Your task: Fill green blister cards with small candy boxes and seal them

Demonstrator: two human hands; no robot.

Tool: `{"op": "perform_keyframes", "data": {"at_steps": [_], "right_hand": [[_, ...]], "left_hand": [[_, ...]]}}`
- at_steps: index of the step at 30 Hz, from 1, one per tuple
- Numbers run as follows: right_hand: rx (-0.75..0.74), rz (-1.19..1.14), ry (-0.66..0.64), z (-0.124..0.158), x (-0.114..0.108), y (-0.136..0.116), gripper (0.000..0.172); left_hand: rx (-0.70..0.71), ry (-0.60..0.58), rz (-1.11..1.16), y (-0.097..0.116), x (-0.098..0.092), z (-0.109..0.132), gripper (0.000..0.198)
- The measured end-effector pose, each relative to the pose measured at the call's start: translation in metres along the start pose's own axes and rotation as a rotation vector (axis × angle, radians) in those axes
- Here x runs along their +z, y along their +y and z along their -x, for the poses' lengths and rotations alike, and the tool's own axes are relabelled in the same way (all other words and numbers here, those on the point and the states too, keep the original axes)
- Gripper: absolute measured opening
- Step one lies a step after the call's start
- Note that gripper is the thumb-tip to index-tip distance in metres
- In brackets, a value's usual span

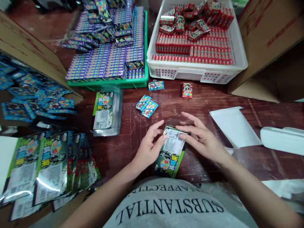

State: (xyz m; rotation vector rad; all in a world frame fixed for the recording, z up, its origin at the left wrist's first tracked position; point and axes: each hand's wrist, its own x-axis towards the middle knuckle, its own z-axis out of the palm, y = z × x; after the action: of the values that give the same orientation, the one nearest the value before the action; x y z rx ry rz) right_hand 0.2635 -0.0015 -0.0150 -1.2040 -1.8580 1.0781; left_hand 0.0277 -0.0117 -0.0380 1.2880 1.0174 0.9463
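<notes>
Two hands meet over one green printed packet (169,156), which lies on the desk (213,101) close to its near edge, just in front of your chest. Your left hand (148,147) pinches the packet's upper left corner between thumb and fingers. Your right hand (201,139) is loosely spread, palm down, with its fingertips touching the packet's upper right edge. Just beyond your fingers lie a few loose blue packs (146,106), with a single blue pack (156,85) and a single red pack (187,90) farther back. Along the far edge you have a green tray (106,83) stacked with purple boxes and, touching it on the right, a white basket (197,72) of red boxes. A pile of clear sleeves (106,112) sits to your left, finished packets (47,158) fan out at the near left corner, and a cardboard box (28,50) of blue packs is behind them. A white sheet (234,125) lies toward the right edge, well apart from your right hand.
</notes>
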Motion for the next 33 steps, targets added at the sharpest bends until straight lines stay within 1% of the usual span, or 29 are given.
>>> {"op": "perform_keyframes", "data": {"at_steps": [2, 3, 5, 7, 8, 10, 13, 15, 17, 19, 21, 23, 25, 26, 27, 28, 30, 31, 33], "right_hand": [[0.075, -0.120, 0.129, 0.013, 0.014, 0.000, 0.050], [0.097, -0.195, 0.214, 0.018, 0.022, 0.000, 0.054], [0.112, -0.326, 0.385, 0.025, 0.038, 0.000, 0.052], [0.114, -0.358, 0.500, 0.027, 0.052, -0.001, 0.045], [0.123, -0.346, 0.525, 0.027, 0.056, -0.001, 0.042], [0.152, -0.313, 0.518, 0.024, 0.059, 0.000, 0.035], [0.176, -0.272, 0.451, 0.020, 0.049, 0.002, 0.032], [0.161, -0.243, 0.355, 0.017, 0.038, 0.003, 0.031], [0.127, -0.207, 0.228, 0.015, 0.029, 0.003, 0.028], [0.084, -0.158, 0.141, 0.013, 0.025, 0.002, 0.031], [0.029, -0.094, 0.149, 0.013, 0.027, 0.000, 0.036], [-0.005, -0.060, 0.229, 0.013, 0.032, 0.000, 0.044], [0.003, -0.072, 0.294, 0.012, 0.036, -0.001, 0.049], [0.021, -0.085, 0.296, 0.012, 0.036, -0.002, 0.047], [0.043, -0.102, 0.282, 0.010, 0.035, -0.004, 0.041], [0.068, -0.118, 0.259, 0.009, 0.034, -0.005, 0.033], [0.134, -0.153, 0.227, 0.005, 0.030, -0.010, 0.017], [0.182, -0.178, 0.230, 0.003, 0.029, -0.012, 0.014], [0.284, -0.224, 0.252, -0.002, 0.028, -0.018, 0.018]], "left_hand": [[0.018, -0.061, -0.046, 0.002, -0.008, 0.000, 0.048], [0.017, -0.086, -0.061, 0.004, -0.010, -0.002, 0.044], [-0.004, -0.095, -0.057, 0.009, -0.012, -0.008, 0.033], [-0.032, -0.035, -0.027, 0.013, -0.010, -0.015, 0.023], [-0.047, 0.009, -0.013, 0.016, -0.008, -0.018, 0.019], [-0.082, 0.085, 0.014, 0.019, -0.004, -0.023, 0.016], [-0.138, 0.100, 0.065, 0.020, 0.000, -0.026, 0.018], [-0.156, 0.073, 0.078, 0.020, -0.002, -0.026, 0.019], [-0.155, 0.041, 0.080, 0.019, -0.007, -0.027, 0.018], [-0.140, 0.029, 0.081, 0.018, -0.011, -0.027, 0.015], [-0.124, 0.055, 0.096, 0.018, -0.014, -0.028, 0.014], [-0.123, 0.079, 0.111, 0.019, -0.017, -0.029, 0.027], [-0.132, 0.051, 0.088, 0.022, -0.019, -0.031, 0.035], [-0.135, 0.021, 0.057, 0.024, -0.021, -0.031, 0.032], [-0.131, -0.009, 0.017, 0.026, -0.022, -0.031, 0.026], [-0.122, -0.030, -0.022, 0.028, -0.023, -0.032, 0.019], [-0.111, -0.048, -0.082, 0.033, -0.024, -0.032, 0.015], [-0.114, -0.052, -0.099, 0.035, -0.023, -0.033, 0.014], [-0.129, -0.056, -0.117, 0.039, -0.022, -0.034, 0.014]]}}
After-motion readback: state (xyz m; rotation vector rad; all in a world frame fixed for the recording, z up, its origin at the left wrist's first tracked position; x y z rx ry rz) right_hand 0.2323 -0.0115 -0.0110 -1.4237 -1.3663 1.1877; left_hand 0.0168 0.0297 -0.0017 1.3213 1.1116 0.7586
